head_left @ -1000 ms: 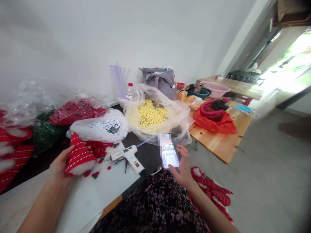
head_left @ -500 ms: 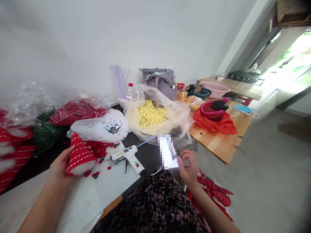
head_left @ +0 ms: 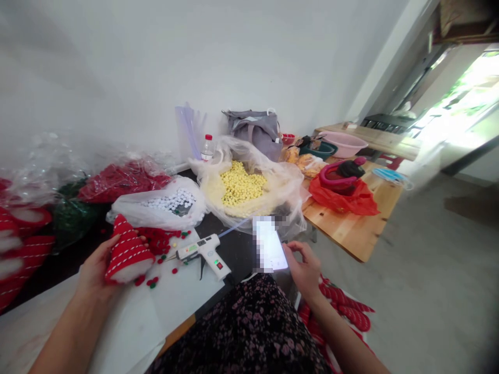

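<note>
My left hand (head_left: pixel 95 265) is wrapped round a red cone-shaped plush (head_left: pixel 128 252) with white dashed stripes and white fluff at its base. At the right edge of a lit phone (head_left: pixel 272 246), my right hand (head_left: pixel 306 267) has its fingers curled; its fingertips are by the screen, and whether they pinch anything is hidden. A white glue gun (head_left: pixel 206 255) with a clear glue stick lies between the plush and the phone. Small red and green pompoms (head_left: pixel 153 282) are scattered on the white sheet (head_left: pixel 183 285) beside the plush.
Behind stand an open bag of yellow balls (head_left: pixel 241 184), a bag of white balls (head_left: pixel 171 200), a bottle (head_left: pixel 207 148) and a grey bag (head_left: pixel 255 132). More striped red plush (head_left: pixel 343 304) lies low at the right. A wooden table (head_left: pixel 358 239) holds a red bag (head_left: pixel 345 197).
My right hand has shifted slightly, its fingers now closer to the phone's edge. The phone's screen looks brighter and plainer. My left hand still holds the plush in nearly the same place.
</note>
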### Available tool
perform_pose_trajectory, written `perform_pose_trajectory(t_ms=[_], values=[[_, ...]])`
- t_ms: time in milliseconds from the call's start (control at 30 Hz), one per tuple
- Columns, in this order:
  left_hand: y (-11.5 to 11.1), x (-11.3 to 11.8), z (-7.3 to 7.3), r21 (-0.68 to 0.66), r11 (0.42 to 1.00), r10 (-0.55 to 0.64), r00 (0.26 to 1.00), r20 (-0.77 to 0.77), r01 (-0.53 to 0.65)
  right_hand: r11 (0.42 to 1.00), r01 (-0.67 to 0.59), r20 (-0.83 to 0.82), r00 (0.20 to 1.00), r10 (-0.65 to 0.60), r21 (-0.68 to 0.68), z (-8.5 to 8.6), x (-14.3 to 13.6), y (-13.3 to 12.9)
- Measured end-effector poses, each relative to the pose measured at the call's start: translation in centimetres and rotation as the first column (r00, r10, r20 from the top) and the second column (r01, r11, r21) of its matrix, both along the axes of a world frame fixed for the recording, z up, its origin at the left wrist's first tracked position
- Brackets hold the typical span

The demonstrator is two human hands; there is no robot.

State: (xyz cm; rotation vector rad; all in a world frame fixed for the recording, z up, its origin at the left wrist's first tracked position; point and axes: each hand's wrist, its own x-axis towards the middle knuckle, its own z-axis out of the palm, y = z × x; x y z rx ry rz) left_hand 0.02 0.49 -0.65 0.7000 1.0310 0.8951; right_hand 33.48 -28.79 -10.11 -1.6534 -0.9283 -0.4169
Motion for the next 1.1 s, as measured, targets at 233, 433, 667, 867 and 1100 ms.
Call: perform_pose_trajectory(t_ms=[233,433,667,867,1100], values=[[0.1,0.2,0.1,-0.02,0.999,0.038,0.999,0.01,-0.038,1.0,0.012,0.038,0.999,-0.011,-0.018,0.3,0.9,0.2],[0.4,-0.1,-0.3,-0.019,1.0,0.022,1.0,0.007,-0.022,0.999,0.02,0.137,0.99,-0.017,-0.025,0.4,1.5,0.6],[0.7,-0.3,-0.7,-0.03,0.999,0.032,0.999,0.028,-0.031,1.0,0.014,0.22,0.975,-0.013,-0.004,1.3,2.2,2.3],[0.2,0.0,-0.2,-0.023,0.999,0.029,1.0,0.011,-0.029,1.0,-0.015,0.218,0.976,0.013,0.008,1.7,2.7,2.8],[0.2,0.0,-0.2,-0.024,0.999,0.031,0.999,0.015,-0.03,0.999,-0.053,0.122,0.991,0.052,0.003,1.2,2.9,2.9]])
